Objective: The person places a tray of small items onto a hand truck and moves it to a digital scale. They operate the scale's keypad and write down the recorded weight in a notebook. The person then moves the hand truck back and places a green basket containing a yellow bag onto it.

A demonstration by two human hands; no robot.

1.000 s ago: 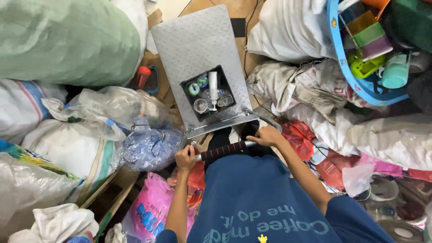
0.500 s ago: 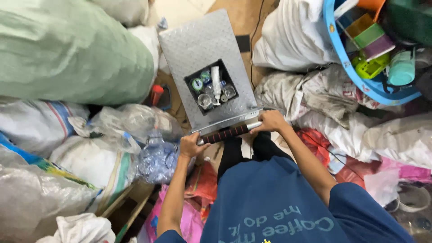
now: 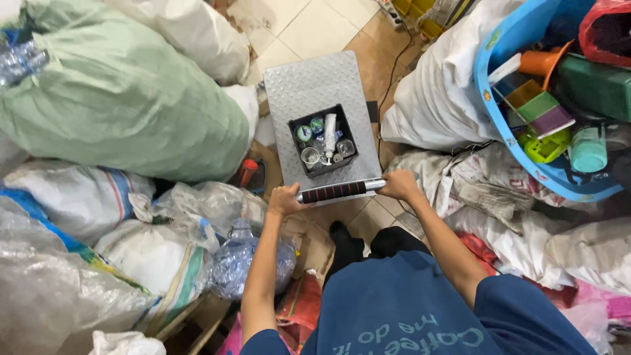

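A metal platform trolley point(image 3: 309, 85) with a chequered deck stands on the tiled floor ahead of me. Both hands grip its handle bar point(image 3: 336, 190), which has a black and red foam sleeve. My left hand point(image 3: 284, 199) holds the bar's left end and my right hand point(image 3: 398, 185) its right end. On the deck sits a small black crate point(image 3: 346, 164) holding clear plastic bottles and jars, seen from above.
A large green sack point(image 3: 125, 98) and several white and clear sacks of plastic bottles point(image 3: 250, 263) crowd the left. White sacks point(image 3: 434, 98) and a blue tub point(image 3: 499, 85) of coloured plastic items fill the right. A cable runs along the floor beside the trolley.
The trolley has rolled forward between the sacks onto the tiled floor, with both hands staying on the handle bar. My arms are more stretched out.
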